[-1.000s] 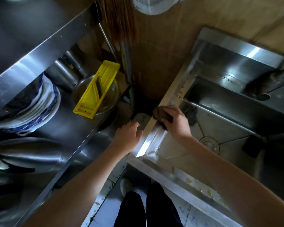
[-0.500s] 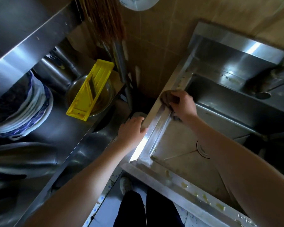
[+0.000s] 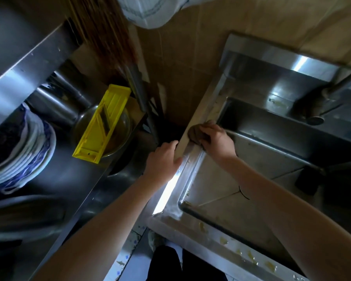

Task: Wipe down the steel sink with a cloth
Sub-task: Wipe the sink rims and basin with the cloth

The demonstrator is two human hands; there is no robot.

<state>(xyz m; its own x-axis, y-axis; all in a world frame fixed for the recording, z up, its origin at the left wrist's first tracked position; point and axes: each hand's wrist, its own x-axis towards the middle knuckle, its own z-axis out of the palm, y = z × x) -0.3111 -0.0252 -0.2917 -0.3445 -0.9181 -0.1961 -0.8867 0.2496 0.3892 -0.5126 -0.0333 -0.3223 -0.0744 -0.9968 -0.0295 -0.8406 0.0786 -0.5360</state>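
Steel sink [image 3: 171, 189], one cloth [image 3: 195, 133], two hands.

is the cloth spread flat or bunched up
Bunched up. The brown cloth shows as a wadded lump under the right hand, pressed on the left rim of the sink.

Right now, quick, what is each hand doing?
Left hand: holding the side edge of the sink, fingers curled over it.
Right hand: closed on a dark cloth, pressing it on the sink edge.
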